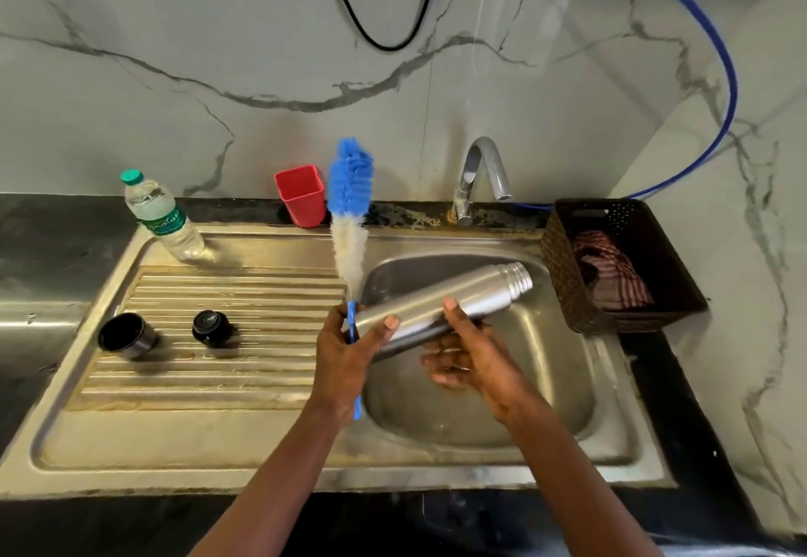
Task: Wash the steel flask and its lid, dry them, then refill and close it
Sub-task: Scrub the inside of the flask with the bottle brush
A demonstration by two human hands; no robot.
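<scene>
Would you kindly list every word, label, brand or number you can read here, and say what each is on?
Nothing can be quoted.
Bottle: pale lettering on its green label, too blurred to read.
Lid: small pale mark on top, too small to read.
Flask, brush, cup, basket: no text visible.

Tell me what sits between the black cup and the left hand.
The black stopper, standing on the ribbed drainboard; the head view shows it.
</scene>
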